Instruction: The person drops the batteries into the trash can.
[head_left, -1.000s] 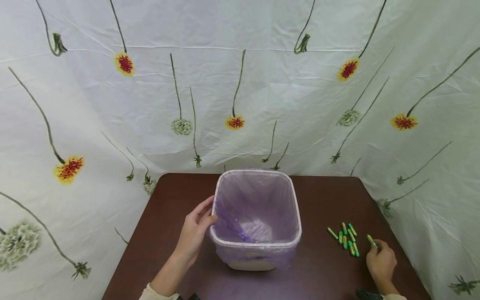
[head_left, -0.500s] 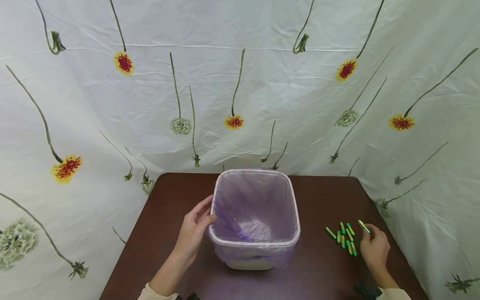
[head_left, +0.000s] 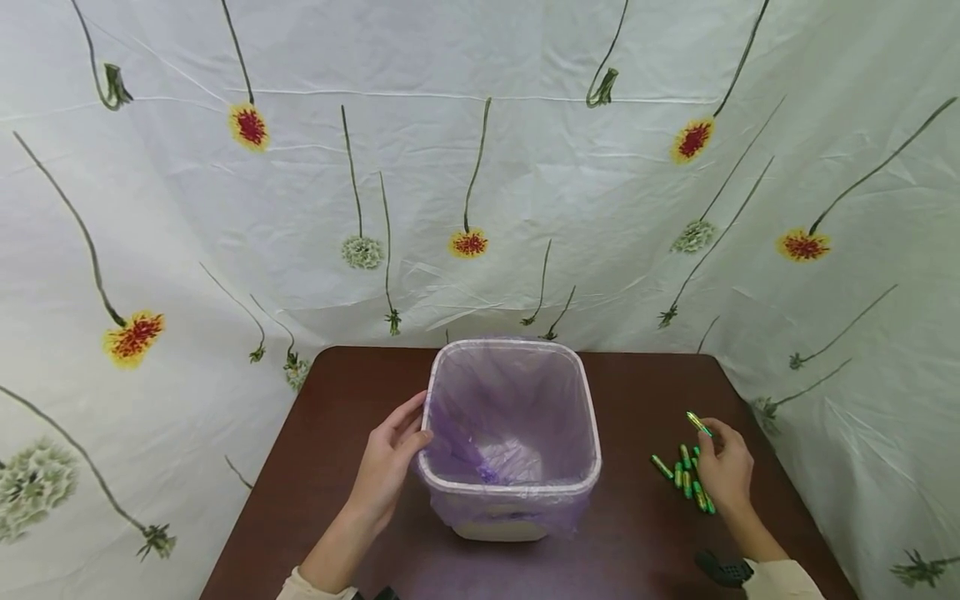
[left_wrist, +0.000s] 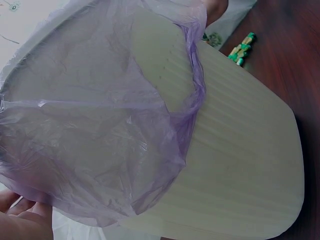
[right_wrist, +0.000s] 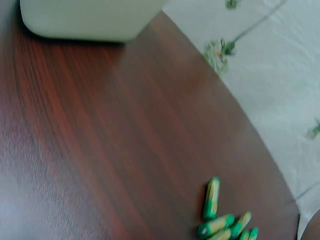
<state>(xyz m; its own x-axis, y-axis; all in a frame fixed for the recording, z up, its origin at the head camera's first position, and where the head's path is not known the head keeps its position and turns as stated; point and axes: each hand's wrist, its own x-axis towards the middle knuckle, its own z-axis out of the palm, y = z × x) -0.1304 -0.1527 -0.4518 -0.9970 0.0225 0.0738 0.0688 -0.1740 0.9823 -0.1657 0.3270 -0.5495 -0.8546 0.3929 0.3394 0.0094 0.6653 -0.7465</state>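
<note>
A pale square bin (head_left: 501, 531) stands at the middle of the table, lined with a thin purple plastic bag (left_wrist: 100, 155) folded over its rim. My left hand (head_left: 384, 467) grips the bin's left rim, thumb over the edge and fingers outside. In the left wrist view, part of that hand (left_wrist: 27, 220) shows below the bag. Raised over the right side, my right hand (head_left: 726, 468) pinches a green-and-gold battery (head_left: 698, 423) between thumb and fingertips. Several similar batteries (head_left: 687, 483) lie in a loose group beneath it, partly covered by the hand; others (right_wrist: 212, 199) show in the right wrist view.
The dark brown wooden table (head_left: 630, 392) has rounded far corners. A white cloth printed with flowers (head_left: 465, 183) hangs behind it and along both sides. Table surface (right_wrist: 110, 135) lies between the bin and the batteries.
My right hand has moved left and away from me with the pinched battery, from the right of the group to over it. The left hand and the bin have stayed put.
</note>
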